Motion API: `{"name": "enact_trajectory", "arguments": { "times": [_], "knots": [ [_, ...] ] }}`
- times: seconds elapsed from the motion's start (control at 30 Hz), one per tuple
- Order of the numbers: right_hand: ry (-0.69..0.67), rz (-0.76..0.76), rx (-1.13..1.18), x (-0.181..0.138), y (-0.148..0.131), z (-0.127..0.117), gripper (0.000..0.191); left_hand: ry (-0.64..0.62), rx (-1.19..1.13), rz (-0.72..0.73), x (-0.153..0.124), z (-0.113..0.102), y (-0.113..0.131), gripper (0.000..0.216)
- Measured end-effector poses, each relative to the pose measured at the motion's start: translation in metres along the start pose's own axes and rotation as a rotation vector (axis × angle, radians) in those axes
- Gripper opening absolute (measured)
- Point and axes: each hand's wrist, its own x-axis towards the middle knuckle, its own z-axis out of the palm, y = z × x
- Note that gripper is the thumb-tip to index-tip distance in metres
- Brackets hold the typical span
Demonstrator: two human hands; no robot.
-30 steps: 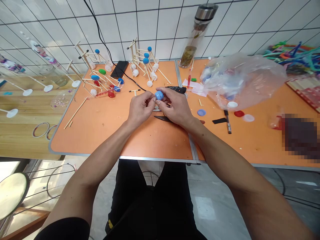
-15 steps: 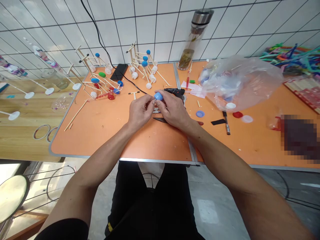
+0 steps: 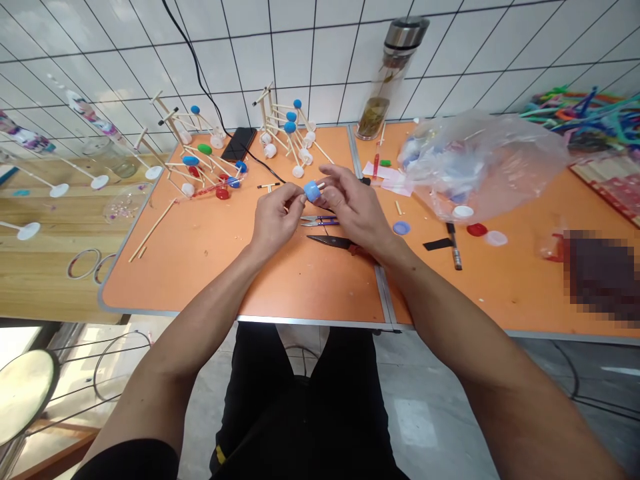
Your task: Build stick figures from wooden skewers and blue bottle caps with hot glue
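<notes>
My left hand [image 3: 280,215] pinches a small blue bottle cap [image 3: 313,192] between thumb and fingertips above the table. A short pale stick end [image 3: 321,186] juts from the cap's right side. Close by on the right is my right hand [image 3: 353,203], its index finger and thumb apart around the stick end; whether they touch it I cannot tell. Below the hands lie blue-handled thread snips [image 3: 319,221] and a dark-bladed knife [image 3: 330,241] with a red handle, partly under my right hand. Most of a black glue gun [image 3: 367,181] is hidden behind that hand.
Stick frames with caps [image 3: 290,127] stand at the back, more [image 3: 205,160] at left. A black phone [image 3: 240,144] lies between them. A tea bottle [image 3: 380,100] stands by the wall. At right are a plastic bag [image 3: 485,167], loose caps [image 3: 477,229] and a marker [image 3: 455,250].
My right hand has drawn back from the cap and its fingers have spread. The cap has tilted in my left hand, showing the stick end. The snips are now in plain view.
</notes>
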Motion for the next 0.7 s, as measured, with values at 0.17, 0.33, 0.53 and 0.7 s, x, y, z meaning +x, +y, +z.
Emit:
{"name": "enact_trajectory", "arguments": {
  "times": [0.17, 0.33, 0.53, 0.7],
  "knots": [
    [0.047, 0.112, 0.1, 0.0013, -0.0047, -0.0041, 0.053, -0.004, 0.173, 0.116, -0.0013, -0.0024, 0.0016, 0.032],
    [0.081, 0.184, 0.193, 0.0012, -0.0036, 0.0, 0.043, 0.021, 0.17, 0.169, -0.0029, -0.0004, 0.0019, 0.028],
    [0.103, 0.16, 0.139, 0.0031, 0.0003, -0.0024, 0.047, -0.062, 0.003, 0.031, 0.0012, -0.0023, -0.0003, 0.037],
    [0.072, 0.122, 0.145, 0.0026, 0.0041, -0.001, 0.052, -0.134, -0.145, 0.023, 0.0033, 0.001, -0.0046, 0.069]
  ]
}}
